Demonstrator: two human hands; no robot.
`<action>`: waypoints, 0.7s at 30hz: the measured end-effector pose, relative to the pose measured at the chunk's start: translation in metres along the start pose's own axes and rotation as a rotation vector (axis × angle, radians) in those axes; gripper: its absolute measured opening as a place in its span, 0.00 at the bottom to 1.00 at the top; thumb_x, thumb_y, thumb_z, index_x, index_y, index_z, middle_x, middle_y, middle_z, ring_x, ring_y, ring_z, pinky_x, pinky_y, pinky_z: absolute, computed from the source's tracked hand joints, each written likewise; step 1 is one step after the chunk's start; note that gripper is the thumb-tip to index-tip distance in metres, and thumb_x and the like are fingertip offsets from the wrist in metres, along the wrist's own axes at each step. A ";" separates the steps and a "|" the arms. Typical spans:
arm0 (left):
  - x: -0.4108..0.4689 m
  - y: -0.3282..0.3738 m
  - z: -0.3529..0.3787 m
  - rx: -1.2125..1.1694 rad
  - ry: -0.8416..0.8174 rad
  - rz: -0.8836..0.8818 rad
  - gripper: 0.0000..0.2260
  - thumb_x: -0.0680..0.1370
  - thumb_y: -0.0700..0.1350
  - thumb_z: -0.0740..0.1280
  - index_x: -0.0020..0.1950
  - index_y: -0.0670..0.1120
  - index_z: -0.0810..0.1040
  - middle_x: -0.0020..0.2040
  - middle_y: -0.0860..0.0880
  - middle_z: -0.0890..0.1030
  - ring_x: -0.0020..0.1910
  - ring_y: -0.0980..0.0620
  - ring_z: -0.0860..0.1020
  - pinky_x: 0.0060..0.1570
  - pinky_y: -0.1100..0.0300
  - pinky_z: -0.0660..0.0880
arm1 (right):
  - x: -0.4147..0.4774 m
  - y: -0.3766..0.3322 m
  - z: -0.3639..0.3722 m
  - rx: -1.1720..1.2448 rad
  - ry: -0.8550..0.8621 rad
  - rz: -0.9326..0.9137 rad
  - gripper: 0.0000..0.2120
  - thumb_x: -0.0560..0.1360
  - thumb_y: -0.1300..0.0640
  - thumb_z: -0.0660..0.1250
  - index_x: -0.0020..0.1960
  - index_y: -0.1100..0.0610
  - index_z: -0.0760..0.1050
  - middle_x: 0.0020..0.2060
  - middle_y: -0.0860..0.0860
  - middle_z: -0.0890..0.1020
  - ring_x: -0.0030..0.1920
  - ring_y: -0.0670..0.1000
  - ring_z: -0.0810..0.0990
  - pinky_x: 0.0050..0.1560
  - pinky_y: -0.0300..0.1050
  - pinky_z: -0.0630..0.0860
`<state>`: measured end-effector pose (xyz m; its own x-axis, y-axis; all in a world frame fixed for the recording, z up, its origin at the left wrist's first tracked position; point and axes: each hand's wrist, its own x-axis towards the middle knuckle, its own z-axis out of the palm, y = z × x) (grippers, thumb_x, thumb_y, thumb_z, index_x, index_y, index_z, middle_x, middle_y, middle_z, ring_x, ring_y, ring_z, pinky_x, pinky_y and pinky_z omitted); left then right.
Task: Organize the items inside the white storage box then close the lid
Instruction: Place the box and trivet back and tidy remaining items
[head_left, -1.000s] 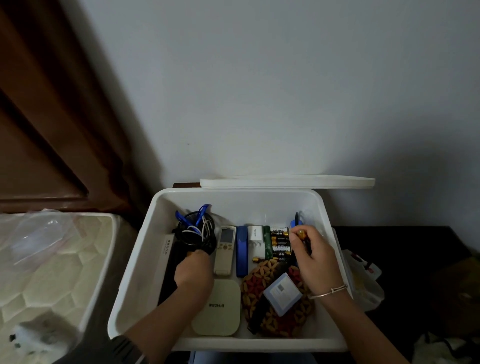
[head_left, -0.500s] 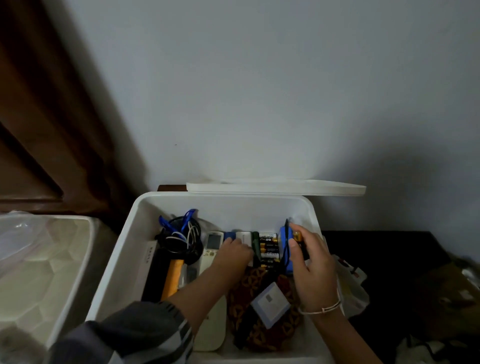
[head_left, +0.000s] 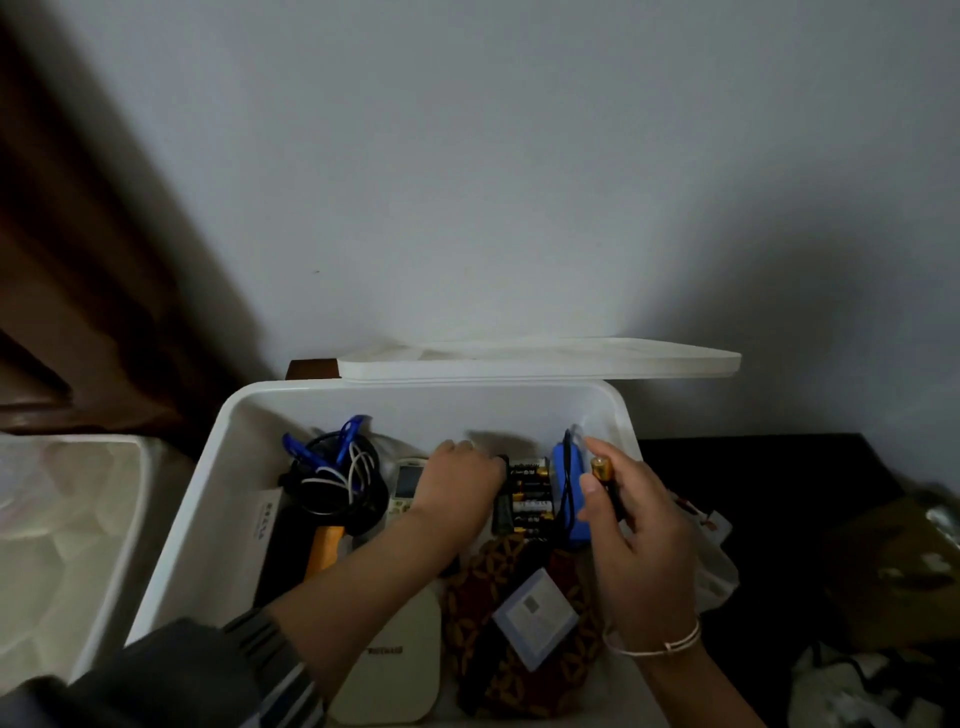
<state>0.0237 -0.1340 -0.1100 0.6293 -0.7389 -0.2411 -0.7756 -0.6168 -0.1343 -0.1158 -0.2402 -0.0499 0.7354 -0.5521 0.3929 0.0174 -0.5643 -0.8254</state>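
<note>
Against a plain grey wall, on a dark table (head_left: 779, 467), found the white storage box (head_left: 441, 410) open, with its lid (head_left: 540, 358) laid flat behind the far rim. Saw both hands down inside. Caught the right hand (head_left: 639, 525) pinching a loose battery (head_left: 601, 467) between thumb and fingers, gold end up, just beside a blue case (head_left: 563, 483) near the right wall. Found the left hand (head_left: 457, 478) knuckles-up at the left edge of the battery row (head_left: 530, 499), fingers curled downward; could not tell whether clamped on anything beneath.

Judged the step to be slotting that battery in with the row. Thought it best done by steadying the row with the left hand, turning the battery to lie like the others, and lowering it in rather than dropping it. Reckoned round cells likely to roll if nudged.

Noted elsewhere in the box a tangle of cables (head_left: 332, 478), a remote (head_left: 408, 483), an orange-handled tool (head_left: 324, 545), a cream flat device (head_left: 395, 654) and a patterned pouch (head_left: 498, 675) with a small clear packet (head_left: 535, 618) on top. Spotted a plastic bag (head_left: 711, 571) just outside the right wall and a quilted white surface (head_left: 52, 519) off to the left. Counted the dark strap across the blue case, and the left hand itself, as crowding the slot. Judged the lid a job for later.
</note>
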 end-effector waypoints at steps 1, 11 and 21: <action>0.006 0.003 -0.003 -0.049 0.013 0.000 0.11 0.75 0.38 0.65 0.57 0.44 0.74 0.57 0.44 0.77 0.55 0.44 0.76 0.53 0.54 0.69 | 0.000 0.000 0.000 0.004 0.001 0.007 0.15 0.76 0.52 0.61 0.61 0.53 0.76 0.50 0.33 0.75 0.51 0.35 0.77 0.48 0.27 0.73; 0.038 0.027 0.039 -0.532 0.160 -0.090 0.12 0.78 0.41 0.63 0.60 0.42 0.77 0.61 0.43 0.76 0.53 0.47 0.78 0.49 0.59 0.74 | -0.001 0.002 0.002 -0.013 -0.023 -0.002 0.15 0.77 0.56 0.64 0.61 0.58 0.77 0.46 0.40 0.77 0.48 0.39 0.78 0.48 0.28 0.73; 0.038 0.030 0.045 -0.342 0.249 -0.180 0.13 0.76 0.45 0.64 0.60 0.47 0.74 0.59 0.48 0.76 0.56 0.50 0.75 0.44 0.58 0.72 | -0.006 0.000 0.004 0.002 -0.008 0.062 0.16 0.73 0.62 0.69 0.59 0.48 0.75 0.47 0.42 0.81 0.48 0.38 0.81 0.48 0.30 0.76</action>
<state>0.0222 -0.1687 -0.1664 0.7775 -0.6289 0.0014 -0.6186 -0.7643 0.1824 -0.1178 -0.2346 -0.0539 0.7405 -0.5808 0.3382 -0.0264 -0.5279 -0.8489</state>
